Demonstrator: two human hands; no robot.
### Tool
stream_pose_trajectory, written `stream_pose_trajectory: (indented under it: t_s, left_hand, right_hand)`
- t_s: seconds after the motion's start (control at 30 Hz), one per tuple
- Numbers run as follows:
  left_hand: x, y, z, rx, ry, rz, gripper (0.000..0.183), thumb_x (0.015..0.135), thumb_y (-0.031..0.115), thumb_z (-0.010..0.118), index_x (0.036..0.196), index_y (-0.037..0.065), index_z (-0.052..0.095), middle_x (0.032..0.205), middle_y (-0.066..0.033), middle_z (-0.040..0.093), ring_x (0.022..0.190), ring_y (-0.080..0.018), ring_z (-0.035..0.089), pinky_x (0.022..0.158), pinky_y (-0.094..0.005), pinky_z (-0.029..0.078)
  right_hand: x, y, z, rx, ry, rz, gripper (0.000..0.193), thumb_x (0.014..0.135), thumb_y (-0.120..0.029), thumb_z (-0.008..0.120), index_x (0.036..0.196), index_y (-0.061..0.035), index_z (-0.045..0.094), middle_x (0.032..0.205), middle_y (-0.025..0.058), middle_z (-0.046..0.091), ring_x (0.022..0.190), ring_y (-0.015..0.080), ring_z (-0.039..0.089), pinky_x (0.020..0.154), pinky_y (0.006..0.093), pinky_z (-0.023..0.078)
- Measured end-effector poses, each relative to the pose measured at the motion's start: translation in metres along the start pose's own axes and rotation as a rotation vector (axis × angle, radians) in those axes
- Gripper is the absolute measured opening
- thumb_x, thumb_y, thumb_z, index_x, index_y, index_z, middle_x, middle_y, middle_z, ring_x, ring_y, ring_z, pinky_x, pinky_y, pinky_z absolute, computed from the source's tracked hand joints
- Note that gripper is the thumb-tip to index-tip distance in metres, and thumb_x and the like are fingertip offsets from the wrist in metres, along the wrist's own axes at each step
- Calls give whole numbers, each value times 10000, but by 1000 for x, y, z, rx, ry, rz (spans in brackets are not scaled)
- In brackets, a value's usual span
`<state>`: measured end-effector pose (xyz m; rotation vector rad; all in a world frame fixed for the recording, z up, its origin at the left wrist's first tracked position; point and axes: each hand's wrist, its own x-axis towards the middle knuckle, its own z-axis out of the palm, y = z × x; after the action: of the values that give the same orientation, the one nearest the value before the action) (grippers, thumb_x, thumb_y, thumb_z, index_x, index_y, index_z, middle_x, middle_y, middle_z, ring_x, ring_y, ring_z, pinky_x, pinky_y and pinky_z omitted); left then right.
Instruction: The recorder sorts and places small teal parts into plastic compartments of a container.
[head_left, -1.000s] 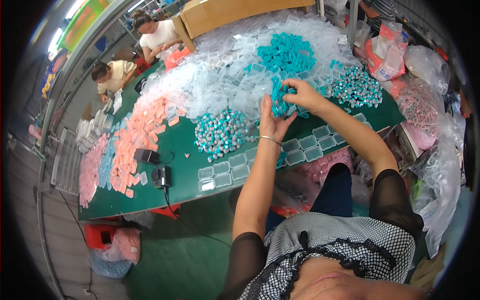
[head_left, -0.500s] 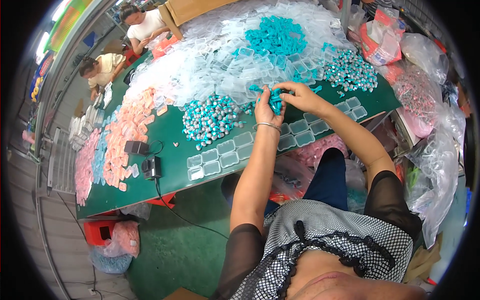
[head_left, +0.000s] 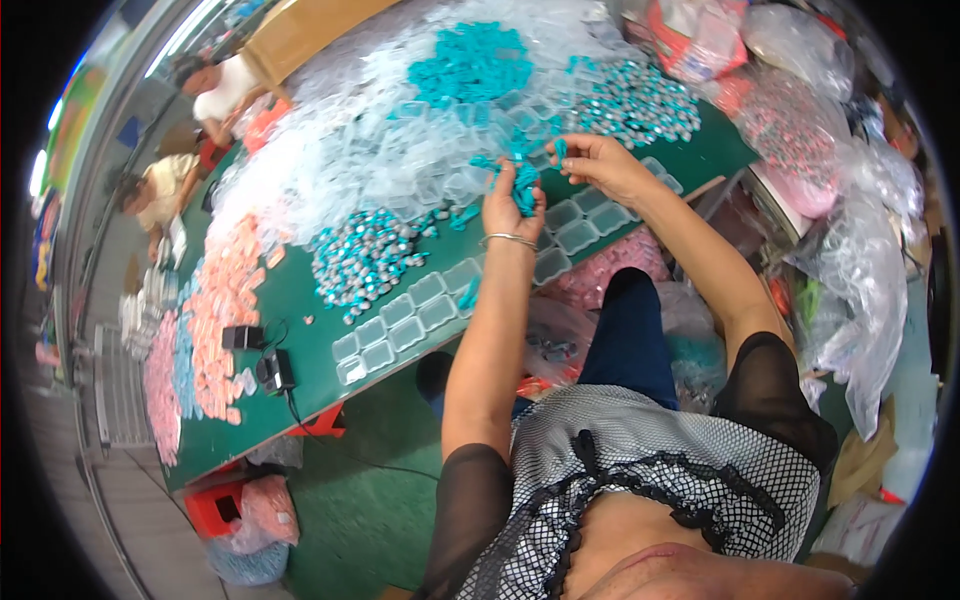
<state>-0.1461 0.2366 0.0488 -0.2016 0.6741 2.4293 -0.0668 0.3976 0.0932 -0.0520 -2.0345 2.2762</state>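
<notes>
left hand (head_left: 512, 205) is up over the green table (head_left: 300, 310), fingers curled tight around a bunch of small teal pieces (head_left: 522, 185), wrist bangle showing. right hand (head_left: 590, 160) sits just beside it, thumb and forefinger pinched on a single teal piece (head_left: 560, 150). both hover above the clear plastic tray cells (head_left: 575, 225) along the near edge. these bits look light and hard, probably slick moulded plastic, so a whole fistful would spill easily; pinching one at a time by its sides looks like the safest hold. a bigger heap of teal pieces (head_left: 470, 65) lies farther back among clear plastic cases (head_left: 350, 160), and a pile of teal-and-silver parts (head_left: 360, 260) sits well to the left of the hands. the thin-walled trays likely flex, so press gently.
</notes>
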Motion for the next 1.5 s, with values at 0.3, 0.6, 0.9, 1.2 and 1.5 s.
stream_pose_trajectory:
  t_s: [0.3,0.6,0.9,1.2,1.5]
  left_hand:
    - [-22,-16,15,109,-49,-58,312,870,196,675,1155,186,551,1008,-14,593,825,-228,622,498,-264,483]
    - [-28,-45,30,219,-108,-120,345,864,191,684,1173,170,533,1038,-31,586,871,-245,613,505,-270,478]
    - [-33,-59,37,286,-125,-138,322,877,183,666,1163,151,521,987,-43,599,819,-222,618,489,-262,469]
    - [-37,-67,44,368,-164,-145,344,867,191,678,1175,136,534,1009,-60,600,760,-183,619,480,-265,477]
    - [-42,-66,50,544,-154,-166,341,845,169,697,1155,104,571,891,-26,632,689,-126,606,456,-257,471]
  right_hand:
    - [-66,-1,-125,-830,300,-319,229,791,-29,679,1017,-6,652,980,59,665,875,134,628,797,279,500]
    - [-86,10,-135,-1192,37,-463,223,742,-11,688,960,-33,647,959,107,612,912,286,595,783,363,488]
    - [-82,9,-139,-1218,69,-503,158,733,-48,689,883,-66,645,883,63,613,889,278,590,759,381,480]
    - [-77,17,-137,-1259,49,-565,107,752,-87,676,858,-71,664,856,50,629,865,263,588,747,368,479]
    - [-56,-18,-71,-714,97,-462,205,822,-170,680,993,-58,665,909,83,640,839,201,612,733,314,490]
